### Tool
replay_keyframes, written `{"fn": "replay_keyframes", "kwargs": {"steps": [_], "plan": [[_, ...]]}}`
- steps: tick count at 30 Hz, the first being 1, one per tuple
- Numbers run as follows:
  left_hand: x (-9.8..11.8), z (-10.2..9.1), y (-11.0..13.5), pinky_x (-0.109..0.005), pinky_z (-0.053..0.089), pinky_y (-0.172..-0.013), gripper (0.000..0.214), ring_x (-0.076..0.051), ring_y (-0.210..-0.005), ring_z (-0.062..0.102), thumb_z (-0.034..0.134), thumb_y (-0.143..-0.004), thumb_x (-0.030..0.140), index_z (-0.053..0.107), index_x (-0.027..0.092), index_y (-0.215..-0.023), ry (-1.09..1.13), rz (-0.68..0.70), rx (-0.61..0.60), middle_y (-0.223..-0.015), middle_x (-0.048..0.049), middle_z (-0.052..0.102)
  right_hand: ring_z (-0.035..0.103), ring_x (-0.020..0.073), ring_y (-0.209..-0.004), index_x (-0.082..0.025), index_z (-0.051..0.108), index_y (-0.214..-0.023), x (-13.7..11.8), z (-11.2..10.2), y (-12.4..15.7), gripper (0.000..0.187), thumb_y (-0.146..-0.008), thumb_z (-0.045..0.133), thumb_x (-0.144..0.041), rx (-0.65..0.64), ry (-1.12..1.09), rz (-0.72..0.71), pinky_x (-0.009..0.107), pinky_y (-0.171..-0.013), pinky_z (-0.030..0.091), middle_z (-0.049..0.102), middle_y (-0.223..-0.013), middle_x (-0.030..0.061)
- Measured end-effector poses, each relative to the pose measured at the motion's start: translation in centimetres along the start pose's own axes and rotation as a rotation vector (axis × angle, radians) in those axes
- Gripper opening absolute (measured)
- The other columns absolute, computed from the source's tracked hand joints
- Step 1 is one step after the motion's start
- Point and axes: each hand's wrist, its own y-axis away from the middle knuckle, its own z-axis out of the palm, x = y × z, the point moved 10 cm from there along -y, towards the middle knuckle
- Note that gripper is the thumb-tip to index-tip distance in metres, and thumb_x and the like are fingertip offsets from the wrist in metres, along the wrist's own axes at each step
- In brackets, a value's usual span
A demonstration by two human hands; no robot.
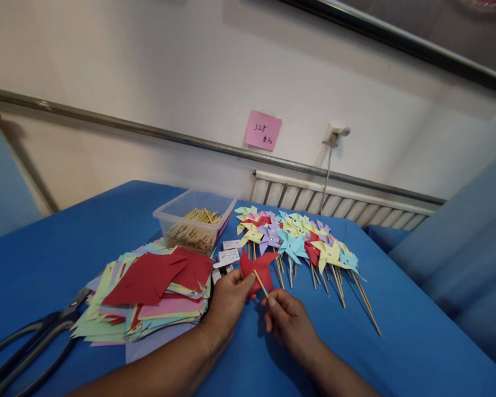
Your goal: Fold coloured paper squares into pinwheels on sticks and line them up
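Note:
My left hand (pixel 228 302) pinches a red paper pinwheel (pixel 257 267) just above the blue table (pixel 45 253). My right hand (pixel 290 320) grips the lower end of a thin wooden stick (pixel 260 283) that runs up against the back of the red pinwheel. Both hands are closed and sit close together near the table's middle. Just behind them lies a row of finished pinwheels on sticks (pixel 297 240) in yellow, blue, purple, green and red.
A stack of cut coloured paper squares (pixel 149 292) lies to the left, with large black scissors (pixel 28 339) beside it. A clear plastic tub of wooden sticks (pixel 195 221) stands behind, small white boxes (pixel 228 255) near it. A pink note (pixel 263 130) hangs on the wall.

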Motion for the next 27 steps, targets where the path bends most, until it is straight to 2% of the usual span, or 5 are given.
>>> {"fn": "replay_keyframes", "kwargs": {"steps": [5, 11, 18, 27], "plan": [[-0.2, -0.3, -0.1, -0.022, 0.037, -0.046, 0.030, -0.011, -0.046, 0.049, 0.070, -0.062, 0.043, 0.060, 0.014, -0.061, 0.007, -0.002, 0.017, -0.052, 0.0015, 0.057, 0.029, 0.0049, -0.028, -0.017, 0.051, -0.080, 0.4, 0.2, 0.2, 0.051, -0.075, 0.050, -0.068, -0.008, -0.037, 0.029, 0.018, -0.030, 0.016, 0.050, -0.045, -0.0069], [-0.1, -0.2, 0.2, -0.022, 0.038, -0.047, 0.031, -0.012, -0.048, 0.051, 0.069, -0.064, 0.044, 0.060, 0.014, -0.061, 0.015, -0.005, 0.010, -0.053, 0.0004, 0.058, 0.032, 0.0044, -0.025, -0.016, 0.051, -0.082, 0.6, 0.2, 0.1, 0.047, -0.079, 0.049, -0.062, -0.035, -0.070, 0.025, 0.016, -0.029, 0.016, 0.053, -0.046, -0.0062], [0.3, 0.0, 0.4, -0.022, 0.040, -0.048, 0.031, -0.011, -0.049, 0.051, 0.069, -0.064, 0.043, 0.061, 0.014, -0.062, 0.025, -0.002, 0.005, -0.056, 0.0000, 0.059, 0.034, 0.0038, -0.025, -0.016, 0.051, -0.082, 1.1, 0.2, -0.1, 0.048, -0.077, 0.051, -0.064, -0.040, -0.093, 0.040, 0.015, -0.028, 0.017, 0.054, -0.047, -0.0061], [0.4, -0.1, 0.5, -0.022, 0.039, -0.048, 0.031, -0.010, -0.047, 0.047, 0.068, -0.066, 0.042, 0.054, 0.016, -0.057, -0.028, -0.007, 0.029, -0.050, 0.0038, 0.052, 0.037, 0.0036, -0.025, -0.016, 0.049, -0.082, 1.2, 0.4, 0.0, 0.048, -0.075, 0.054, -0.064, -0.047, -0.108, 0.054, 0.013, -0.026, 0.018, 0.056, -0.047, -0.0060]]}}
